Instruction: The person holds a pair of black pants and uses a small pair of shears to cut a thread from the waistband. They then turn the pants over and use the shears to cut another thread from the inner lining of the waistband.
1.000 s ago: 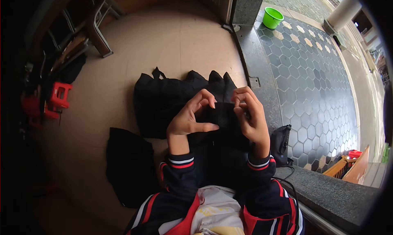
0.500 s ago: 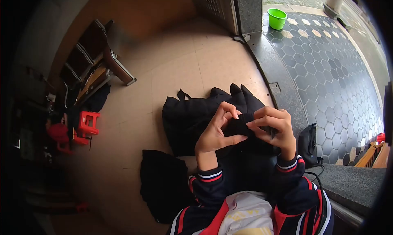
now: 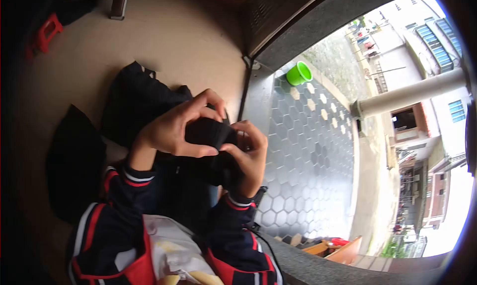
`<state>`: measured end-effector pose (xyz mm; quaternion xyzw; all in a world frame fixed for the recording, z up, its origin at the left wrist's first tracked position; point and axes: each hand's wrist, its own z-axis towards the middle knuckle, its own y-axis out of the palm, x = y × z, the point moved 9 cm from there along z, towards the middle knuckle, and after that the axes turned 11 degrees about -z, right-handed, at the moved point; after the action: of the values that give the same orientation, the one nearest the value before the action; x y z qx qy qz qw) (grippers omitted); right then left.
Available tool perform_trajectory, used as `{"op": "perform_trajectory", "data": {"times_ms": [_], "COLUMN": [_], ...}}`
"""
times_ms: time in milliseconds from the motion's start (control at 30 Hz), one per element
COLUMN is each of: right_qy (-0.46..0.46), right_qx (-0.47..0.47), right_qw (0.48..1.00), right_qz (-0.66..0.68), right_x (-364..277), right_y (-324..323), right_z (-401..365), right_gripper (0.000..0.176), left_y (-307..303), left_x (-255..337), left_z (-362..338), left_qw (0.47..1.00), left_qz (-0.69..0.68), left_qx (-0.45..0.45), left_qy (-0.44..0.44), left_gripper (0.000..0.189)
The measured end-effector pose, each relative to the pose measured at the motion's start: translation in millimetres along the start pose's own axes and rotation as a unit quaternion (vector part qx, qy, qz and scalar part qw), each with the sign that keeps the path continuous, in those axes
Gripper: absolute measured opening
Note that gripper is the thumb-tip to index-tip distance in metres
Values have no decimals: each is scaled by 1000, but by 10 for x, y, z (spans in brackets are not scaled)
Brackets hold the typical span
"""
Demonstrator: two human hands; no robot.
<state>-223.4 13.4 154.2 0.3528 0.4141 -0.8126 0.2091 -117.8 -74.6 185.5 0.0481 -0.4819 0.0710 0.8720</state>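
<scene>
Black cloth (image 3: pixel 211 132), part of a dark garment or piece of fabric, is held up between both hands over my lap. My left hand (image 3: pixel 174 128) grips it with the thumb below and the fingers curled over the top. At its other side my right hand (image 3: pixel 252 158) pinches the cloth between thumb and fingers; a small shiny thing seems to show among those fingers, too small to name. More black cloth (image 3: pixel 141 101) lies heaped behind my left hand. A separate dark piece of cloth (image 3: pixel 74 166) rests on the floor to the left.
A green bucket (image 3: pixel 299 74) stands on the hexagonal tiles (image 3: pixel 318 151) outside the doorway. A stone sill (image 3: pixel 318 272) runs along the lower right. At the far upper left are a red stool (image 3: pixel 48 33) and a chair leg (image 3: pixel 119 4).
The view has swung to the right, bringing the street and buildings in. Both hands still hold the black cloth; my right hand has turned, with its thumb now pressing nearer my left thumb.
</scene>
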Motion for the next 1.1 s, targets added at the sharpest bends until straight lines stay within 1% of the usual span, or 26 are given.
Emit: {"op": "perform_trajectory", "data": {"times_ms": [33,100,133,167,200,233,267,300,333,400,467,500,533,567,600,633,667,700,767,800,833,867,900,967,1067,1100], "right_qy": [11,-26,-22,-32,-115,-201,-226,-255,-268,-251,-214,-197,-183,-171,-165,-161,-145,-133,-154,-159,-150,-164,-182,-198,-185,-182], "right_qx": [37,110,117,111,152,195,195,242,294,313,335,343,350,354,363,373,382,382,401,394,395,355,313,284,119,118], "right_qw": [997,988,985,985,965,931,926,903,882,885,889,893,893,894,893,891,889,892,879,880,882,898,911,918,962,963], "right_qz": [-64,-104,-124,-129,-179,-232,-232,-245,-254,-237,-228,-214,-216,-217,-209,-203,-205,-202,-207,-211,-207,-203,-200,-193,-162,-159], "right_x": [-56,-213,-280,-348,-552,-748,-790,-856,-875,-869,-783,-729,-718,-705,-671,-646,-647,-640,-688,-701,-688,-699,-723,-805,-882,-893], "right_y": [-95,-216,-266,-243,-262,-329,-372,-384,-349,-336,-373,-386,-378,-369,-362,-356,-359,-358,-365,-364,-385,-338,-287,-273,-78,-51], "right_z": [-37,-72,-96,-122,-182,-261,-268,-334,-405,-394,-418,-422,-431,-451,-479,-522,-564,-590,-667,-673,-686,-650,-605,-575,-487,-475], "right_gripper": [30,25,21,21,19,18,18,17,16,16,17,18,18,19,20,20,20,20,21,22,22,22,22,23,21,21], "left_y": [-8,14,13,52,88,114,68,-1,52,224,484,701,833,943,916,974,1049,1025,861,729,620,557,499,372,254,239], "left_x": [129,268,287,360,412,393,396,412,417,418,271,151,102,31,-203,-469,-730,-791,-792,-738,-655,-573,-474,-301,-287,-302], "left_z": [-20,-100,-125,-162,-192,-220,-303,-414,-493,-670,-761,-850,-858,-748,-750,-682,-739,-793,-683,-661,-647,-653,-639,-605,-722,-745], "left_qw": [994,977,977,949,909,903,885,863,826,776,781,768,823,899,973,994,912,910,820,820,842,859,860,932,940,939], "left_qz": [92,182,178,275,372,375,388,406,458,506,511,504,417,345,124,-6,-337,-335,-533,-530,-486,-441,-438,-265,-209,-208], "left_qx": [6,34,43,44,45,56,128,192,198,204,140,117,114,77,135,70,199,201,188,191,176,159,161,135,160,162], "left_qy": [57,102,112,148,184,202,223,232,262,316,330,377,368,257,142,-80,-123,-136,-95,-105,-156,-205,-209,-207,-219,-223], "left_gripper": [60,55,55,50,46,46,43,40,41,42,38,36,35,31,27,30,36,36,53,53,50,50,50,44,44,44]}}
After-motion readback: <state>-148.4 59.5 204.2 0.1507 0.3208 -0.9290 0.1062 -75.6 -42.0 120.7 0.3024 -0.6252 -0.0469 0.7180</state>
